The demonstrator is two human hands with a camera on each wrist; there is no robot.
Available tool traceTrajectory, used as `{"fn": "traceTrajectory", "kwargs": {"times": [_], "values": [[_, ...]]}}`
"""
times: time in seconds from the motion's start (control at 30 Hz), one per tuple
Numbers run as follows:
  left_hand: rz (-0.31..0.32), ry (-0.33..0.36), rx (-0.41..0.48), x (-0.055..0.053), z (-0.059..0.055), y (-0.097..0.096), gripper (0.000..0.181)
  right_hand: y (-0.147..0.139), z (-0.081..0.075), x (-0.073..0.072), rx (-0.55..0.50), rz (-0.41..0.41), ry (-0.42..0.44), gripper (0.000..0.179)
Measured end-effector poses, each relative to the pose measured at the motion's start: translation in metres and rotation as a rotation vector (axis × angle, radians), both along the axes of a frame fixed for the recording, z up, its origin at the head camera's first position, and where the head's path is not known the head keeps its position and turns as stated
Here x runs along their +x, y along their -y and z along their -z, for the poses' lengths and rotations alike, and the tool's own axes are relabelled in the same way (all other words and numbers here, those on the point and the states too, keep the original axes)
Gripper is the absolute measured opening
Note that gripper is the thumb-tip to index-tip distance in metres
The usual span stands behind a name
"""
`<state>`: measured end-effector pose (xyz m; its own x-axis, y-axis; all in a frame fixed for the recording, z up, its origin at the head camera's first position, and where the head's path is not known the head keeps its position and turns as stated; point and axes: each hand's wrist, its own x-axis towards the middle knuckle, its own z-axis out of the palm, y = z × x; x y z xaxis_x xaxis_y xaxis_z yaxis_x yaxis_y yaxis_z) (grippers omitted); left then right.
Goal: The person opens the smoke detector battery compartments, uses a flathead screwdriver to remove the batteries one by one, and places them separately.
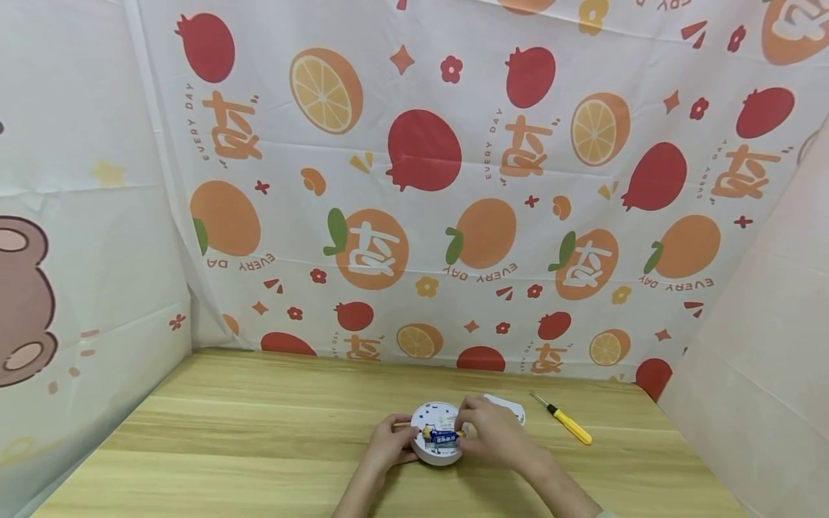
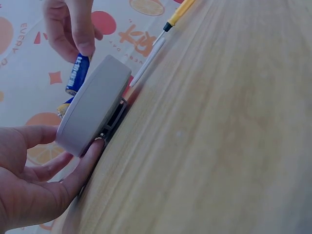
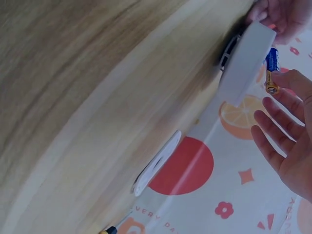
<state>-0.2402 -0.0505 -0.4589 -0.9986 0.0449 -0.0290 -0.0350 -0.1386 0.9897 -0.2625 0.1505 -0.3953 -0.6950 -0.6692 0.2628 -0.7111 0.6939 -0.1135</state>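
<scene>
A round white device (image 1: pixel 427 416), perhaps a smoke alarm, is tilted up from the table with its open battery side showing. My left hand (image 1: pixel 388 444) grips its left edge, thumb and fingers on either side of the rim in the left wrist view. Between thumb and fingertip, my right hand (image 1: pixel 495 434) pinches a blue and yellow battery (image 2: pixel 78 74) over that side. A second battery (image 2: pixel 64 108), partly hidden, juts from the device near my left fingers. Whether the pinched battery touches the compartment I cannot tell.
Behind my right hand lies a white cover (image 1: pixel 512 407), flat on the wooden table (image 1: pixel 272 432). Farther right is a screwdriver (image 1: pixel 570 426) with a yellow and black handle. Printed cloth (image 1: pixel 427 237) hangs along the back and sides.
</scene>
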Motion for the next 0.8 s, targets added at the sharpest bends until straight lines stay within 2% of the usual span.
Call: {"fn": "traceTrajectory", "kwargs": {"times": [0.3, 0.57, 0.8], "values": [[-0.004, 0.01, -0.007, 0.0, -0.002, 0.002, 0.041, -0.014, -0.001, 0.001, -0.122, 0.112, -0.007, 0.01], [-0.005, 0.035, -0.006, 0.001, -0.003, 0.001, 0.041, -0.029, -0.005, 0.003, -0.248, 0.201, -0.047, 0.013], [-0.001, 0.028, -0.004, 0.001, -0.001, 0.001, 0.042, -0.04, -0.009, 0.005, -0.349, 0.304, -0.013, 0.018]]}}
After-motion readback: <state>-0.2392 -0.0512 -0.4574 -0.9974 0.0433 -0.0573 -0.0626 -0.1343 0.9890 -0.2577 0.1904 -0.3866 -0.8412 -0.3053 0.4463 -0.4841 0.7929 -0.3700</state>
